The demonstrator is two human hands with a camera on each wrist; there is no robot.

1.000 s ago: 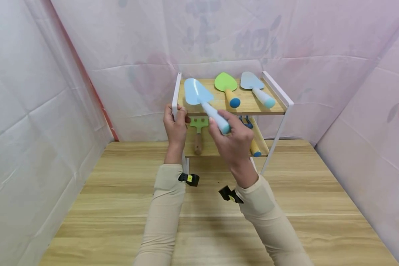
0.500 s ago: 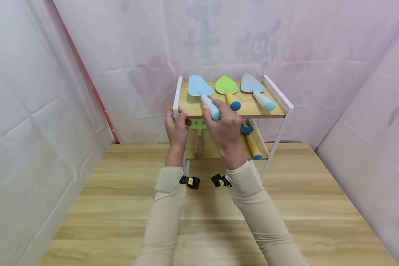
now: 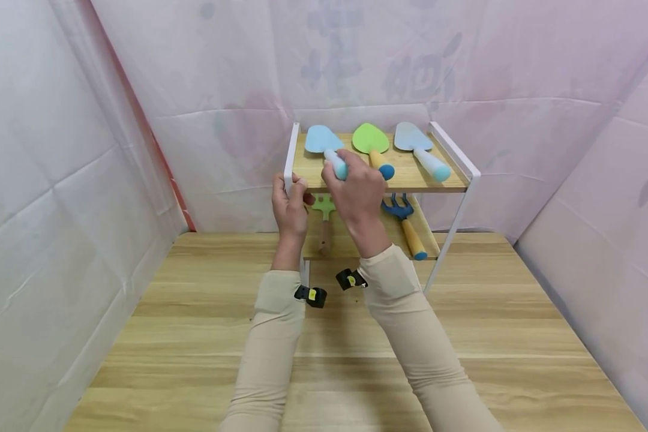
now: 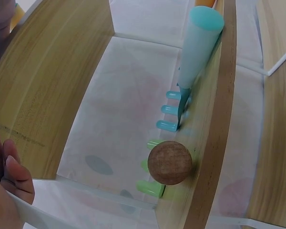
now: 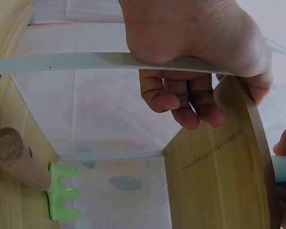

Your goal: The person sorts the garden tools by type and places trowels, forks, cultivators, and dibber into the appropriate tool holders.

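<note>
My right hand (image 3: 358, 195) holds the pale handle of a hand trowel with a light blue blade (image 3: 322, 139). This trowel is at the left of the top shelf, its blade pointing to the back. My left hand (image 3: 291, 207) grips the rack's white left post near that shelf; the right wrist view shows its fingers (image 5: 164, 102) curled past the post. Beside the held trowel lie a green trowel (image 3: 371, 139) with a yellow handle and a pale blue trowel (image 3: 413, 137) with a white handle.
The rack's lower shelf (image 3: 351, 249) bears a green hand rake (image 3: 324, 210) and a dark blue hand rake (image 3: 398, 210). Between them, a turquoise rake (image 4: 200, 47) shows in the left wrist view. The rack stands on a wooden table (image 3: 194, 336), with draped sheets (image 3: 221, 162) around.
My right hand has moved forward and left, lowering the light blue trowel toward the top shelf's left side. The dark blue rake has come into fuller view. My left hand stays on the post.
</note>
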